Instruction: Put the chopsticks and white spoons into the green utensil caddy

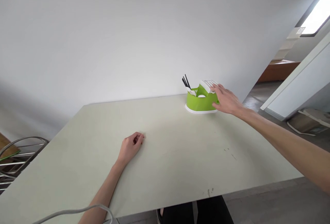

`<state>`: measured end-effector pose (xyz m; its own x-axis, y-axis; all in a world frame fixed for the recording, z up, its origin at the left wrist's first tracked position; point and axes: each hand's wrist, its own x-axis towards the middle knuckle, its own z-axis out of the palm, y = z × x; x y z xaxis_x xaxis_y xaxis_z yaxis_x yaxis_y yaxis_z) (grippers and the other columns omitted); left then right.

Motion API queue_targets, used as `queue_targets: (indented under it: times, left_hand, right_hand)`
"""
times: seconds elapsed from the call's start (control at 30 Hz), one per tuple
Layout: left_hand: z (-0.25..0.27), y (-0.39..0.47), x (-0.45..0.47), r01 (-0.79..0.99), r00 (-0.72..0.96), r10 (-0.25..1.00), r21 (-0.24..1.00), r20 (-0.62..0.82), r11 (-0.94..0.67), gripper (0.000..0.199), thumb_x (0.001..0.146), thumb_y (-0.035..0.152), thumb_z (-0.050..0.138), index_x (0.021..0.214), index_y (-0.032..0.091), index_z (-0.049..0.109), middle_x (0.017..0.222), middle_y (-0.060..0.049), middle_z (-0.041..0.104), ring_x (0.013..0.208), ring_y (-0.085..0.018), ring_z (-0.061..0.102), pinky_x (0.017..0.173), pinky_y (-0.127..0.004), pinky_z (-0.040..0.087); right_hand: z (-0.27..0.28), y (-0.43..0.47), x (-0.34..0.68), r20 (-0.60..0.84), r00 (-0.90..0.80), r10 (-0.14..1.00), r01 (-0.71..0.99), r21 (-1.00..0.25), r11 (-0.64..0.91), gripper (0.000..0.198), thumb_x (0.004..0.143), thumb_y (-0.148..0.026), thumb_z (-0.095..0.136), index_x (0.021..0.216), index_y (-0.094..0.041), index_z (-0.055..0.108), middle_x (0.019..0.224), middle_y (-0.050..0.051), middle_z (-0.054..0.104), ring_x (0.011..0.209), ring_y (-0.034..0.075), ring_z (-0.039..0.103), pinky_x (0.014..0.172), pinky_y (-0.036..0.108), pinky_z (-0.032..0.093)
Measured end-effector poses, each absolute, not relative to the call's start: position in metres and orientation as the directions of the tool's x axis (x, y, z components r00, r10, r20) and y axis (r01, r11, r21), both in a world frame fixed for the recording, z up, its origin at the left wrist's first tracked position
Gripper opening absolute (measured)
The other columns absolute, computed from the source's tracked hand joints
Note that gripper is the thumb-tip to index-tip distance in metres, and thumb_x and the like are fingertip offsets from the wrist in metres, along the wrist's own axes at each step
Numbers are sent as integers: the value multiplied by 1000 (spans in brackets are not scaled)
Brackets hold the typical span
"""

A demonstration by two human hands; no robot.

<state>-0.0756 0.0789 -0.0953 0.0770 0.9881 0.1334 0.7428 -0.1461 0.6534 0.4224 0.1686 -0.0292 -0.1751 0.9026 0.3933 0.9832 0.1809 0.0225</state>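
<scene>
A green and white utensil caddy (pixel 199 103) stands upright on the table near the wall. Several black chopsticks (pixel 186 81) and white utensils (pixel 192 92) poke up from its left end, and a white slotted cover (pixel 206 85) slopes over its right part. At that right end is my right hand (pixel 224 99), its fingers stretched over the slotted cover and its thumb apart in front of the green side. Whether it bears any of the caddy's weight cannot be seen. My left hand (pixel 131 146) rests on the tabletop with curled fingers, nothing visible in them.
The pale table (pixel 170 169) reaches back to a white wall (pixel 134 38). A grey cable (pixel 74 211) crosses my left forearm at the lower left. Beyond the left edge stands a metal rack (pixel 23 153). A black seat (pixel 206 212) shows below the front edge.
</scene>
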Motion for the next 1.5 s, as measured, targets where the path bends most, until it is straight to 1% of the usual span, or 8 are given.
queue_targets:
  times: [0.1,0.17,0.23,0.33,0.43,0.57,0.87,1.5]
  left_hand:
    - [-96,80,-76,747,74,988,649,132,-143,35,98,51,48,85,25,67,70,2,67,62,-16,50,63,-28,40]
    - [-97,80,-76,750,79,988,645,134,-147,35,98,51,48,85,25,67,70,2,66,62,-16,50,63,-28,40]
    - [-97,81,-76,753,83,987,640,135,-151,35,98,52,48,84,25,66,70,2,66,62,-16,50,63,-28,40]
    - [-99,82,-76,758,83,988,635,133,-149,36,98,52,48,84,25,66,70,2,66,62,-16,50,64,-28,40]
    - [-99,82,-76,761,84,987,631,136,-152,35,98,52,48,85,25,66,69,2,66,62,-16,50,64,-28,40]
    - [-98,80,-74,767,88,985,621,148,-162,34,98,50,48,85,25,67,69,2,66,61,-16,51,64,-28,41]
    - [-100,73,-72,777,88,982,604,169,-174,35,98,51,48,85,25,67,71,1,66,62,-16,51,64,-28,41]
    - [-101,66,-71,788,119,977,582,177,-201,37,101,52,45,86,25,66,75,0,68,66,-18,54,66,-30,42]
  right_hand:
    - [-40,147,408,498,-138,856,985,-23,172,83,92,-29,58,166,-13,23,176,19,25,163,41,18,125,61,32]
    - [-57,122,394,584,-100,806,980,-80,179,84,98,-30,51,170,-16,11,179,15,17,164,37,14,127,59,31]
    - [-82,95,380,603,-81,793,970,-136,203,80,102,-31,45,171,-19,7,180,12,12,165,33,13,128,55,30]
    - [-129,65,370,474,-70,877,956,-220,195,71,107,-39,38,171,-22,14,180,10,15,164,31,18,127,53,33]
    - [-168,58,370,316,37,948,955,-289,59,66,109,-50,31,166,-18,32,176,12,27,162,31,26,128,52,32]
    - [-187,66,372,209,127,970,964,-258,-70,66,110,-53,21,161,-19,45,171,8,39,161,29,30,131,52,23]
    - [-187,64,369,215,92,972,981,-189,-51,67,110,-51,16,163,-20,44,172,4,38,160,27,32,131,51,24]
    - [-195,62,373,266,83,960,976,-216,-25,66,109,-52,19,161,-21,47,170,6,43,158,29,35,130,52,27]
